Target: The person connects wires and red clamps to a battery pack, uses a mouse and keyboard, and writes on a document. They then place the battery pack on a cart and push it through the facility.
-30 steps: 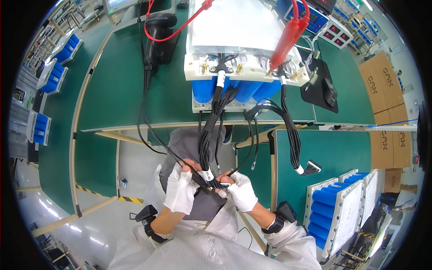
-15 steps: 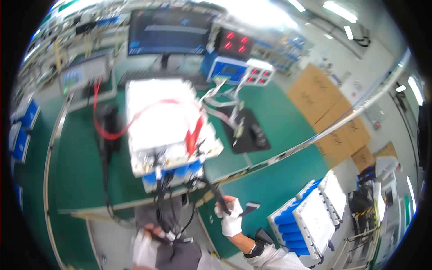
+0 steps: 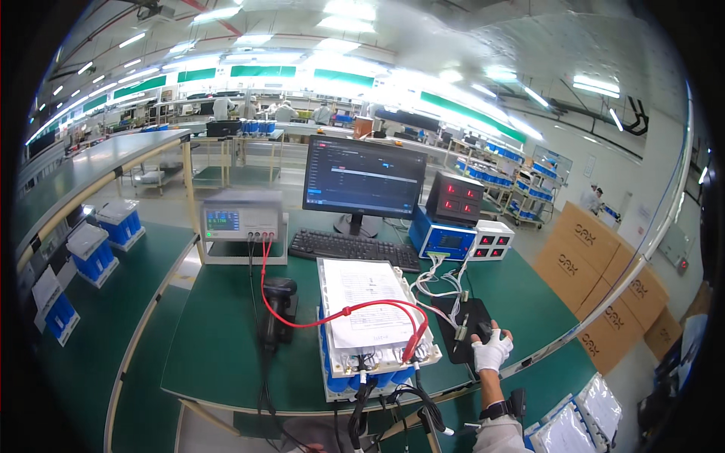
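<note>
My right hand (image 3: 492, 350), in a white fingerless glove, rests over a black computer mouse (image 3: 484, 331) on the dark mouse pad (image 3: 462, 341). Its fingers curve around the mouse. Only a sliver of my left hand (image 3: 311, 448) shows at the lower edge, below the hanging black cables (image 3: 358, 414); its fingers are hidden. Between them on the green table stands a battery pack (image 3: 341, 383) of blue cells in a white frame. A printed sheet (image 3: 366, 302) covers its top. The red test lead (image 3: 411, 346) reaches its near right corner.
Behind the pack are a monitor (image 3: 364, 181), a keyboard (image 3: 340, 248) and a bench meter (image 3: 240, 226). A barcode scanner (image 3: 279, 302) stands left. Blue and white boxes with red displays (image 3: 495, 240) sit back right. More packs (image 3: 570, 432) lie lower right; cartons (image 3: 596, 264) stack beyond.
My right hand has let go of a black cable and moved up and right onto the mouse. My left hand has dropped almost out of view. The view has tilted upward.
</note>
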